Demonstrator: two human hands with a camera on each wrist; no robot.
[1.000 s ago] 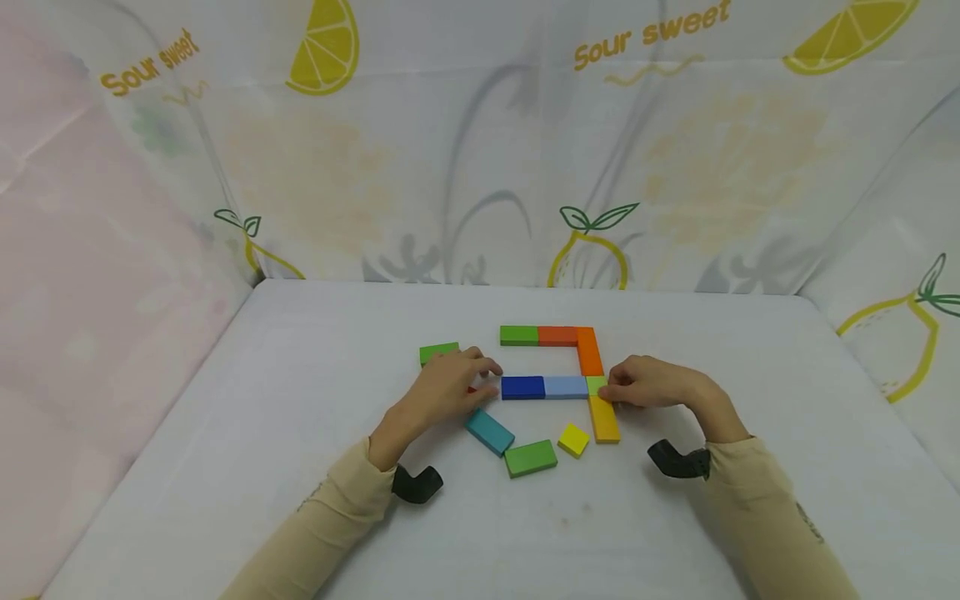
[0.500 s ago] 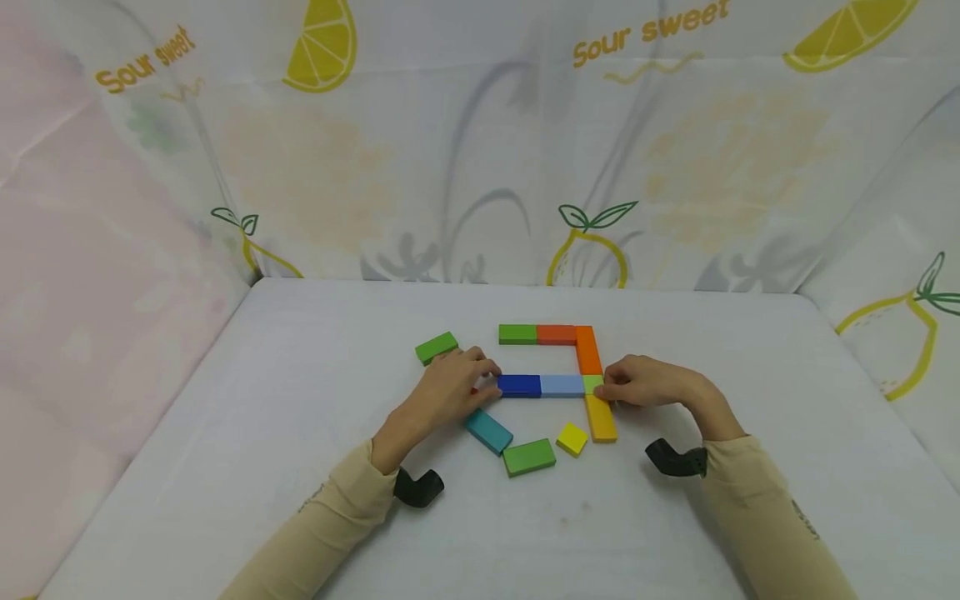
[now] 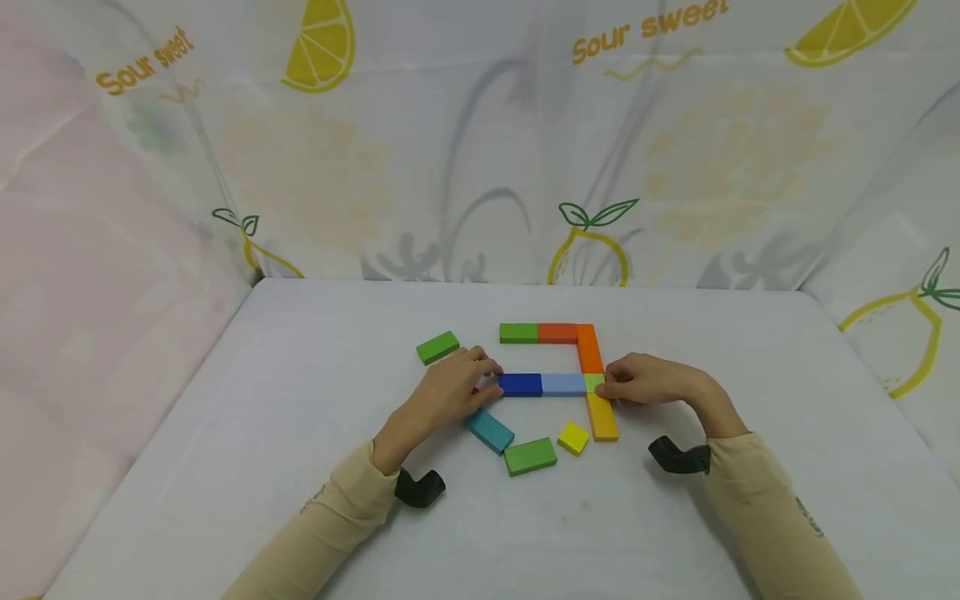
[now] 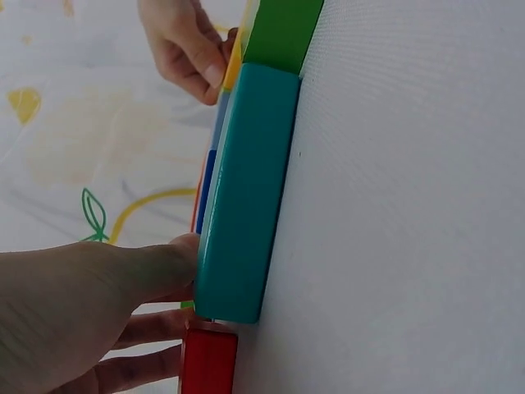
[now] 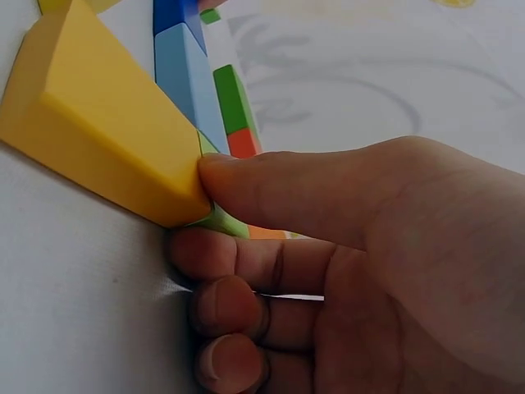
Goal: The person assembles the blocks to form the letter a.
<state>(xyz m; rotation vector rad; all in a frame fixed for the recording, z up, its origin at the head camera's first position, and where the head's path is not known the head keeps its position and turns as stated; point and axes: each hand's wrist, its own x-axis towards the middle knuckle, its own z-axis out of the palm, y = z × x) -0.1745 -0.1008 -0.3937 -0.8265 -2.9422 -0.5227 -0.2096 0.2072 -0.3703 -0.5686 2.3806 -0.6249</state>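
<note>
My left hand (image 3: 444, 387) is at the left end of the dark blue block (image 3: 521, 385), thumb and forefinger pinching that end. A light blue block (image 3: 564, 384) continues the row to a small light green block (image 3: 594, 382). There my right hand (image 3: 651, 379) pinches the light green block, thumb on it and other fingers curled beside it. A yellow-orange block (image 3: 602, 419) extends toward me from this corner; an orange block (image 3: 589, 350) runs away from it. Red (image 3: 557, 333) and green (image 3: 518, 333) blocks form the far row.
Below the left hand lie a teal block (image 3: 490, 431), a green block (image 3: 530, 457) and a small yellow block (image 3: 573, 437). Another green block (image 3: 437, 347) lies beyond the left fingers. A red block (image 4: 207, 361), mostly hidden in the head view, sits by the left fingers. White cloth (image 3: 300, 375) covers the table.
The left hand's thumb has come in against the dark blue block's end, and the row has shifted slightly left. The green block beyond that hand has turned a little. The right hand stays nearly still.
</note>
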